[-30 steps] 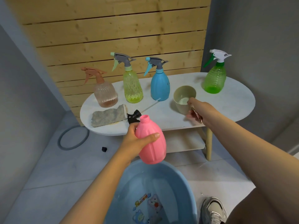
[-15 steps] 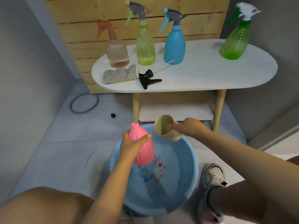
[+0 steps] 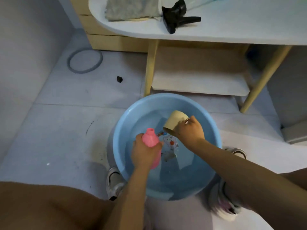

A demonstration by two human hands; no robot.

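Note:
A light blue basin (image 3: 211, 123) with water in it stands on the floor between my feet. My left hand (image 3: 144, 153) grips a pink spray bottle (image 3: 150, 140) with no cap, held upright over the basin's left side. My right hand (image 3: 190, 131) holds a beige cup (image 3: 175, 122) tipped over, its mouth turned down toward the water beside the bottle's neck. The black spray head (image 3: 178, 15) lies on the white table (image 3: 240, 30) above.
A grey cloth (image 3: 131, 9) lies on the table's left end. Under the table is a low white shelf (image 3: 199, 83) between wooden legs. A grey ring (image 3: 84, 61) and a small black piece (image 3: 119, 79) lie on the tiled floor. My knees frame the bottom of the view.
I have crouched lower. Both hands dropped into the basin: the cup went from held above the rim to tipped at the water, and the pink bottle came down beside it.

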